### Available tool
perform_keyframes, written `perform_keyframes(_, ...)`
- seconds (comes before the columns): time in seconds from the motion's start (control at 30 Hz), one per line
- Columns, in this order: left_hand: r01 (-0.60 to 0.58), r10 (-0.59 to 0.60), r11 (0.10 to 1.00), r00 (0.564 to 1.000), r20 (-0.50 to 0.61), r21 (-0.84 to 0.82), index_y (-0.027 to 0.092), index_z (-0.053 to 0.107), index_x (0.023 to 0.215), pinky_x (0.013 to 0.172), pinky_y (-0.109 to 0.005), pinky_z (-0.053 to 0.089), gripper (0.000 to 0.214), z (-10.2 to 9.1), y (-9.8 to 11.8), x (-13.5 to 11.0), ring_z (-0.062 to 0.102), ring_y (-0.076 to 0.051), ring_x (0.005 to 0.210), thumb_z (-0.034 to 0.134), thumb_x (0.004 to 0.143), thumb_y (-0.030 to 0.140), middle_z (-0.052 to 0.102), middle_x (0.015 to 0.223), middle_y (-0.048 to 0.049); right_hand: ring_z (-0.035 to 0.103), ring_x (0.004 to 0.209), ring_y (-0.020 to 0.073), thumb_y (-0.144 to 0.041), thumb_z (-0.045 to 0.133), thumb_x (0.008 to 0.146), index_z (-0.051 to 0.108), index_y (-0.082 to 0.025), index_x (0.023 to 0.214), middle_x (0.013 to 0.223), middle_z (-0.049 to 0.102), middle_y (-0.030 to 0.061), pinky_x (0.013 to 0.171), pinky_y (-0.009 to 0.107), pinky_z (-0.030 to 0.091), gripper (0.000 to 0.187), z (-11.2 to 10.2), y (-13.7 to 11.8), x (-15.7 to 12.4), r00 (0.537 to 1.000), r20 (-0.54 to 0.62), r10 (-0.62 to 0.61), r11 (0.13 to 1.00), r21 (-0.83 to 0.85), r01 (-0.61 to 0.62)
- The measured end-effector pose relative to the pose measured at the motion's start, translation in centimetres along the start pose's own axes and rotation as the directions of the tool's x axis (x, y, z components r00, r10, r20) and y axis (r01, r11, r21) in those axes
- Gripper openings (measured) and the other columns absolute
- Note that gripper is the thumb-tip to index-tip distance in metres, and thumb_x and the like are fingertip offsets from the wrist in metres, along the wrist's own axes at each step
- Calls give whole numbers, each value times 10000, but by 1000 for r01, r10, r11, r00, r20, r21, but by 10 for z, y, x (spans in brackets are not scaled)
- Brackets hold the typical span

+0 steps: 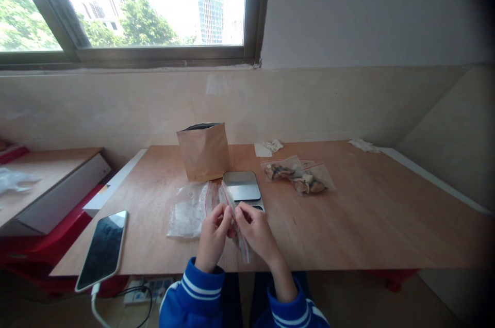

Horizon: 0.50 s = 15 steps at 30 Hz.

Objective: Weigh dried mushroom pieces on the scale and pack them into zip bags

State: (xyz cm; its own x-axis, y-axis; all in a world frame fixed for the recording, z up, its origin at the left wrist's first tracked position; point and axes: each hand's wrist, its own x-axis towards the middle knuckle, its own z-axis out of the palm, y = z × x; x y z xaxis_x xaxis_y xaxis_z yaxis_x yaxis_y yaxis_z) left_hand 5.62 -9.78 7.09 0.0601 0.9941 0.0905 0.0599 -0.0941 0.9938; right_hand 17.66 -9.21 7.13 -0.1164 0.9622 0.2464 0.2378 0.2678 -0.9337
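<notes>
Plastic bag (243, 248), thin; pinched between hands (212, 238)

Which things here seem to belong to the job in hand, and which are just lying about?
Likely part of the job:
clear zip bag, held in the left hand and right hand
other clear bags
scale
brown paper bag
filled bags

Seemingly just lying about:
phone
white cable, plugged into it
crumpled white scraps
</notes>
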Motion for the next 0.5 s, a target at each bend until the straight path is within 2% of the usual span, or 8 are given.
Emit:
perform_keyframes(0.07,-1,1,1000,997,-77,2,198,418,643,456,-208,331,356,-7,2,-1,429,-87,441,497,839,485,414,478,63,374,510,96,-374,436,875,392,-201,605,531,401,-56,500,221,272,324,-8,7,1,995,-102,2,1000,21,0)
perform_keyframes(0.13,-22,24,1000,983,-184,14,200,410,622,457,-208,319,363,-17,6,-1,407,-83,439,517,824,483,398,473,67,328,505,92,-405,446,870,352,-210,608,527,339,-67,488,217,261,340,-20,13,2,967,-254,24,999,45,-13)
perform_keyframes(0.2,-41,49,998,983,-177,47,191,420,593,491,-207,331,376,-27,9,-1,412,-81,483,583,784,471,409,504,58,298,498,92,-448,439,876,329,-218,621,532,303,-72,478,215,264,361,-29,15,1,936,-347,62,995,93,-32)
perform_keyframes(0.27,-24,28,999,993,-112,41,182,446,583,524,-216,354,391,-31,9,0,435,-90,517,595,767,493,435,525,45,300,495,95,-491,420,882,332,-223,640,544,305,-70,474,214,285,372,-32,13,0,936,-337,98,982,183,-36)
perform_keyframes(0.33,18,-22,999,996,-92,-37,182,460,586,537,-229,373,419,-29,4,1,451,-99,520,557,776,543,450,526,37,317,500,99,-518,397,887,338,-225,654,563,322,-63,479,216,311,379,-27,7,-1,943,-311,118,953,301,-21)
perform_keyframes(0.43,79,-119,955,985,-127,-285,184,478,611,546,-244,405,467,-20,-12,4,491,-112,539,452,806,607,498,572,18,364,522,108,-520,383,890,358,-223,652,588,366,-45,514,230,358,381,-16,-5,-2,941,-315,128,896,444,27)
perform_keyframes(0.5,112,-185,893,974,-128,-436,181,550,702,612,-269,452,477,-12,-22,5,563,-140,638,402,820,619,585,680,-15,392,533,119,-508,369,895,368,-223,637,588,392,-34,542,248,385,384,-10,-11,-3,936,-328,129,860,506,59)
